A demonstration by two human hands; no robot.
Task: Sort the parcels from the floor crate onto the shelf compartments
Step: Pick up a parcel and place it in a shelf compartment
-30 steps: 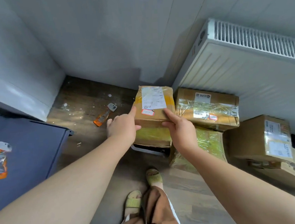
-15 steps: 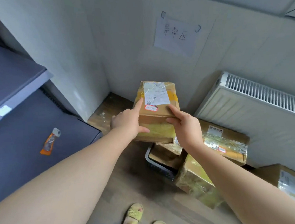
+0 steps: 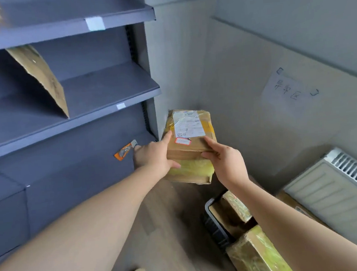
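A brown cardboard parcel (image 3: 193, 155) with yellow tape and a white label is held in the air in front of me. My left hand (image 3: 152, 156) grips its left side, thumb on top. My right hand (image 3: 224, 161) grips its right side, thumb across the top edge. The dark grey shelf unit (image 3: 108, 83) stands to the left, its compartments split by cardboard dividers (image 3: 40, 71). The dark floor crate (image 3: 213, 223) sits low at the right with taped parcels (image 3: 236, 208) in it.
An orange box cutter (image 3: 124, 151) lies on the lowest shelf ledge beside my left hand. Another taped parcel (image 3: 257, 258) lies on the floor by the crate. A white radiator (image 3: 339, 188) stands at the right. A paper sign (image 3: 288, 89) hangs on the wall.
The parcel has come up off the pile and moved left toward the shelves, both hands still on it. My view has swung up and left from the floor to the shelf unit.
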